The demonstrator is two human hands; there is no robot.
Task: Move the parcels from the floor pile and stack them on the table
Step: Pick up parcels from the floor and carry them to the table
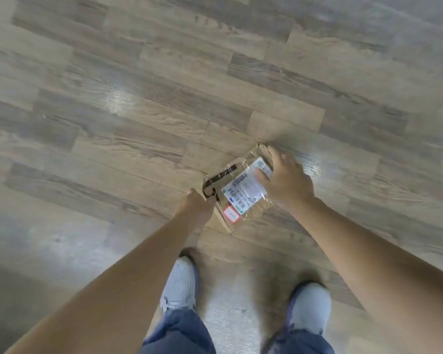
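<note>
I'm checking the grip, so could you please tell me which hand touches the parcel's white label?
The right hand: its thumb lies on the white label, while the left hand holds the opposite edge of the parcel.

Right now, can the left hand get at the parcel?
Likely yes: the left hand meets the parcel at its left corner, fingers curled against it; the right hand grips the opposite edge.

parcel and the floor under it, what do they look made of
Parcel: brown cardboard, matte, judging by its creased, torn edges; its white label sits under glossy clear film or tape that wrinkles and glints. Floor: wood-grain planks with a slight sheen, probably laminate or vinyl, though real wood cannot be ruled out.
</note>
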